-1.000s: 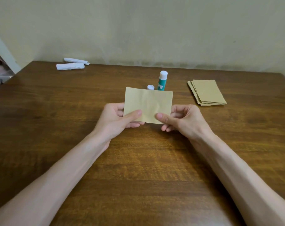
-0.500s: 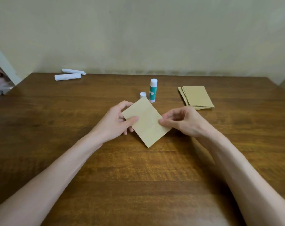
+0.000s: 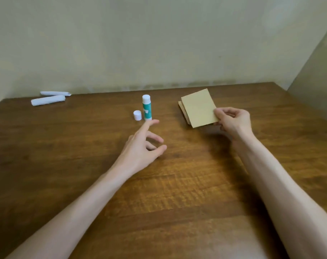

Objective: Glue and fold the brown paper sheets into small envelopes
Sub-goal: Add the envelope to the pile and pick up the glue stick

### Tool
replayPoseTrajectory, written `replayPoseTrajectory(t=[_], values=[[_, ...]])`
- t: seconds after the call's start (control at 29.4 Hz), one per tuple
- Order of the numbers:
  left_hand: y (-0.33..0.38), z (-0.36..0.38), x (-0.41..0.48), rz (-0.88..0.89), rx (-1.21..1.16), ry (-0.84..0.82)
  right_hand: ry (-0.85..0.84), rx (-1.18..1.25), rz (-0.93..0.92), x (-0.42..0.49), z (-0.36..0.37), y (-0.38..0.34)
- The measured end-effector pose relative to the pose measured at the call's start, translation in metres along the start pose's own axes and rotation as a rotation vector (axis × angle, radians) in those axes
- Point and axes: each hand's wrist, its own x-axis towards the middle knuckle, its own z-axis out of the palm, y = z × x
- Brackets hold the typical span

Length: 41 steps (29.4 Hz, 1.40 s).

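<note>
Since half a second ago the left hand (image 3: 142, 146) has been letting go of the brown paper sheet (image 3: 199, 108), and the right hand (image 3: 233, 120) alone is now carrying it off to the right, over the stack of brown sheets (image 3: 182, 110).

At the far left, two white paper rolls (image 3: 47, 100) are lying side by side near the wall on the wooden table (image 3: 84, 165). Further right, a small white cap (image 3: 137, 115) is standing just beside the glue stick (image 3: 146, 107), which is standing upright with its white top up and its green label facing the person. The left hand is hovering in front of them, released and holding nothing, its index finger stretching toward the foot of the glue stick and the other fingers curling loosely.

To the right, the brown paper sheet is hanging just above the stack, hiding most of it, so only the stack's left edges are showing. Its long axis is running from the person toward the wall, the far end leaning slightly left. The right hand is pinching its near right corner between thumb and fingers. Nothing is lying between the sheet and the stack.
</note>
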Motion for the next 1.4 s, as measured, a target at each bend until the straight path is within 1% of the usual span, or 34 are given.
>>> replayPoseTrajectory(t=[0.07, 0.17, 0.2, 0.24, 0.31, 0.34, 0.41, 0.44, 0.65, 0.75, 0.82, 0.85, 0.92, 0.95, 1.02, 1.09, 1.12, 1.23, 1.29, 1.33, 1.4], values=[[0.001, 0.005, 0.005, 0.020, -0.004, 0.019, 0.052, 0.011, -0.002, 0.013, 0.002, -0.001], [0.004, 0.006, 0.011, 0.006, -0.006, 0.061, 0.080, -0.022, -0.028, 0.030, 0.010, -0.003], [0.004, 0.005, 0.013, 0.001, -0.008, 0.086, 0.095, -0.084, -0.060, 0.033, 0.013, -0.004], [0.004, 0.004, 0.015, -0.003, -0.009, 0.128, 0.117, -0.200, -0.113, 0.037, 0.016, -0.002], [0.000, 0.002, 0.017, -0.009, 0.002, 0.280, 0.188, -0.474, -0.227, 0.040, 0.024, 0.002], [-0.002, 0.000, 0.020, -0.015, 0.013, 0.373, 0.221, -0.563, -0.270, 0.038, 0.027, 0.003], [-0.007, -0.005, 0.030, -0.037, 0.049, 0.518, 0.247, -0.623, -0.325, 0.034, 0.033, 0.007], [-0.009, -0.007, 0.038, -0.046, 0.073, 0.552, 0.247, -0.632, -0.352, 0.031, 0.036, 0.008], [-0.017, -0.007, 0.084, -0.072, 0.208, 0.522, 0.158, -0.609, -0.511, 0.003, 0.061, 0.012], [-0.016, -0.006, 0.095, -0.093, 0.281, 0.550, 0.063, -0.581, -0.537, -0.009, 0.078, 0.013], [-0.012, -0.007, 0.096, -0.092, 0.282, 0.580, -0.018, -0.533, -0.552, -0.015, 0.090, 0.014], [-0.010, -0.008, 0.094, -0.088, 0.236, 0.577, -0.062, -0.483, -0.552, -0.019, 0.094, 0.015], [-0.005, -0.015, 0.086, -0.069, 0.006, 0.538, -0.151, -0.370, -0.527, -0.027, 0.100, 0.013], [-0.002, -0.018, 0.078, -0.060, -0.130, 0.502, -0.197, -0.323, -0.483, -0.032, 0.101, 0.011], [0.003, -0.025, 0.060, -0.042, -0.332, 0.425, -0.317, -0.222, -0.317, -0.043, 0.105, 0.007], [0.005, -0.031, 0.040, -0.038, -0.473, 0.355, -0.460, -0.045, -0.123, -0.057, 0.108, 0.002], [0.003, -0.033, 0.032, -0.043, -0.522, 0.330, -0.523, 0.040, -0.059, -0.064, 0.108, 0.002], [-0.006, -0.038, 0.013, -0.081, -0.606, 0.302, -0.630, 0.195, 0.030, -0.078, 0.106, 0.003], [-0.010, -0.039, 0.004, -0.122, -0.676, 0.319, -0.631, 0.287, 0.014, -0.085, 0.108, 0.004], [-0.012, -0.039, 0.000, -0.138, -0.715, 0.331, -0.610, 0.288, -0.040, -0.087, 0.111, 0.006], [-0.012, -0.039, -0.008, -0.164, -0.788, 0.342, -0.548, 0.207, -0.179, -0.092, 0.115, 0.008]])
